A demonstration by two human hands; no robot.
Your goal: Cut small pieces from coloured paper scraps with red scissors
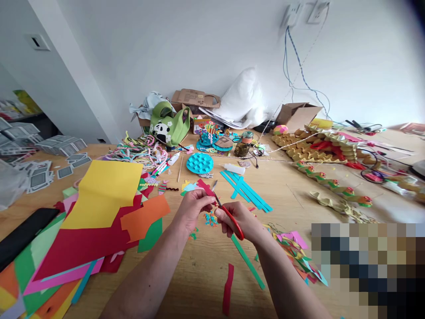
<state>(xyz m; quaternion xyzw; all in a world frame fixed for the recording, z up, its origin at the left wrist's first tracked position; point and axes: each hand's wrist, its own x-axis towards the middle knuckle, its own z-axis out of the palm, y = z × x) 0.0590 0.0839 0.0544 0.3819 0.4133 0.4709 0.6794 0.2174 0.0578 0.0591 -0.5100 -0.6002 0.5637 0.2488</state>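
My left hand (195,207) pinches a small red paper piece (206,188) near the middle of the table. Beside it, my right hand (237,219) is closed round the red handles of the scissors (232,219), whose blades point up and away next to the red paper. Tiny blue and orange paper scraps (210,218) lie under the hands. A green strip (247,262) runs from below my right hand toward the front, and a red strip (228,289) lies nearer to me. Blue strips (247,190) are spread beyond my right hand.
Coloured paper sheets (106,190) and a black object (28,235) cover the left side. A round blue piece (199,164), a glue bottle (234,168) and a jar (244,144) stand farther back. Egg cartons (299,148) are at the right, paper scraps (294,239) in front.
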